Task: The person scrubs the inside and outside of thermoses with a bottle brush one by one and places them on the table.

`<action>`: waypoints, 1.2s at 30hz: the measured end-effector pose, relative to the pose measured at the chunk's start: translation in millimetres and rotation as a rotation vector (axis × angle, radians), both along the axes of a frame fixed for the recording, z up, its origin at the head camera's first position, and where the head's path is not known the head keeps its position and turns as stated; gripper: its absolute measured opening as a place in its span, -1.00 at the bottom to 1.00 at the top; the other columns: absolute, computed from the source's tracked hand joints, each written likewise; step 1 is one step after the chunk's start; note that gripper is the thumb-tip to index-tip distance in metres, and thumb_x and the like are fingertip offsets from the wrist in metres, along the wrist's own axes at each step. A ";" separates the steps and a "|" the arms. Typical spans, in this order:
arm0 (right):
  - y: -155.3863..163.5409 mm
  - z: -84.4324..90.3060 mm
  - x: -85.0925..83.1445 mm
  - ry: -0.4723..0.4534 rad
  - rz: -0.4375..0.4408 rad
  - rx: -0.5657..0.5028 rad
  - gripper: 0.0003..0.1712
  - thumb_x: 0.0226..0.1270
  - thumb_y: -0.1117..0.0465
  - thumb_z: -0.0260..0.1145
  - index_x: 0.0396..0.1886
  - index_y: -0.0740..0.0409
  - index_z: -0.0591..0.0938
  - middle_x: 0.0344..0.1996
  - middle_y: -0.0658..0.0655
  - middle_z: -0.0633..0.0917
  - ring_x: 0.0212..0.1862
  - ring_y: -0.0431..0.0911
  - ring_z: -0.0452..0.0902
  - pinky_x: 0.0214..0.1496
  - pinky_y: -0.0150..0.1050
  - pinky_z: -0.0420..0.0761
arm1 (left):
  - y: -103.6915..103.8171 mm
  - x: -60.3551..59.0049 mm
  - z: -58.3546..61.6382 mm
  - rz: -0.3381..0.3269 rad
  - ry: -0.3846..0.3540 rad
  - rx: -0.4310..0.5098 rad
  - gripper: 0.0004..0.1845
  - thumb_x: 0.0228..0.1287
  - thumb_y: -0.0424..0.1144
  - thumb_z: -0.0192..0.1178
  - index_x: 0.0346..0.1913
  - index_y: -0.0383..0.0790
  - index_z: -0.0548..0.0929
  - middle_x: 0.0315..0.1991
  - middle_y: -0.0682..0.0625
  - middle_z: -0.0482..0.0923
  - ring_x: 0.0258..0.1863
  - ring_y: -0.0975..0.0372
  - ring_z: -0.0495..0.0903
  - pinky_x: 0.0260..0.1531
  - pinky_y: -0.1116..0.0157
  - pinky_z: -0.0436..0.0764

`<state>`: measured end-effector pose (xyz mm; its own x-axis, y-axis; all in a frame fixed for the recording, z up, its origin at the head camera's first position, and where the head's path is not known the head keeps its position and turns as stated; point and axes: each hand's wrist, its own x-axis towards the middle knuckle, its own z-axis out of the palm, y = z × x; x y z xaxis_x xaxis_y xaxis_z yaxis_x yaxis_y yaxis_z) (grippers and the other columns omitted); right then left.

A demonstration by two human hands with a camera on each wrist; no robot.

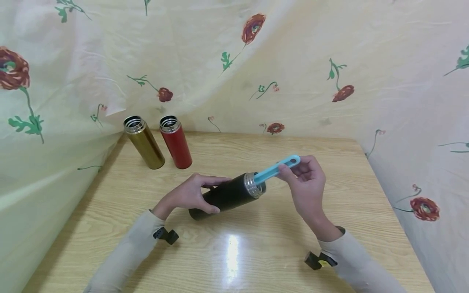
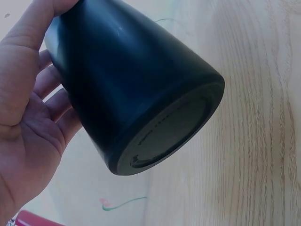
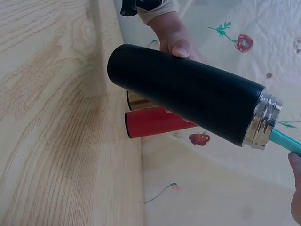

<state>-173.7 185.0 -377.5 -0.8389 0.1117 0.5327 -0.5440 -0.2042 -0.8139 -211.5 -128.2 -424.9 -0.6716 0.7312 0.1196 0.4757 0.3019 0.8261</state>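
Observation:
My left hand (image 1: 192, 193) grips a black thermos bottle (image 1: 229, 194) around its body, thumb on the near side. The bottle lies tilted, its open steel mouth facing up and right; its base (image 2: 169, 129) shows in the left wrist view. My right hand (image 1: 305, 183) pinches the end of a light blue handle (image 1: 277, 169) with a hole near its tip. The handle's other end goes into the bottle's mouth (image 3: 263, 120), so whatever is on it inside is hidden.
A gold bottle (image 1: 146, 146) and a red bottle (image 1: 176, 143) stand uncapped side by side at the back left of the wooden table (image 1: 256, 260). A flower-patterned cloth (image 1: 293, 61) hangs behind the table and along both sides.

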 end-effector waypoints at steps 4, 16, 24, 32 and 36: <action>1.1 2.2 -0.9 -0.010 -0.009 -0.018 -0.73 0.23 0.66 0.31 -0.13 0.40 0.53 -0.29 0.17 0.76 -0.25 -0.09 0.75 -0.19 -0.15 0.76 | 0.0 -0.2 -0.1 -0.007 -0.002 0.007 -0.13 0.03 -0.12 0.60 0.45 -0.09 0.49 0.33 0.02 0.57 0.26 0.18 0.59 0.20 0.10 0.62; 12.8 20.4 -6.7 0.045 -0.044 -0.090 -0.72 0.21 0.63 0.36 -0.09 0.53 0.55 -0.33 0.26 0.76 -0.33 -0.06 0.73 -0.23 -0.15 0.77 | -8.2 -0.4 -4.5 0.010 -0.019 -0.014 -0.13 0.01 -0.13 0.61 0.45 -0.03 0.49 0.33 0.07 0.56 0.22 0.22 0.60 0.18 0.14 0.63; 20.4 32.6 -9.1 0.069 -0.066 -0.102 -0.74 0.19 0.65 0.35 -0.11 0.58 0.56 -0.35 0.27 0.75 -0.37 -0.05 0.73 -0.28 -0.15 0.77 | -9.4 0.1 -2.1 0.007 -0.018 -0.013 -0.14 0.03 -0.11 0.60 0.45 -0.06 0.49 0.33 0.02 0.57 0.21 0.18 0.61 0.18 0.12 0.63; 26.2 43.2 -9.5 0.104 -0.068 -0.119 -0.72 0.19 0.67 0.33 -0.10 0.62 0.54 -0.36 0.30 0.74 -0.39 -0.01 0.74 -0.32 -0.13 0.76 | -10.3 -1.3 -2.6 0.014 -0.025 0.002 -0.14 0.03 -0.12 0.59 0.45 -0.05 0.49 0.33 0.08 0.56 0.24 0.23 0.59 0.18 0.15 0.63; 27.6 45.7 -9.4 0.119 -0.069 -0.106 -0.73 0.21 0.67 0.32 -0.08 0.63 0.54 -0.36 0.31 0.74 -0.37 -0.01 0.75 -0.31 -0.14 0.76 | -10.3 -1.9 -2.6 0.015 -0.036 0.006 -0.14 0.04 -0.13 0.59 0.45 -0.05 0.49 0.33 0.07 0.56 0.24 0.22 0.59 0.18 0.13 0.62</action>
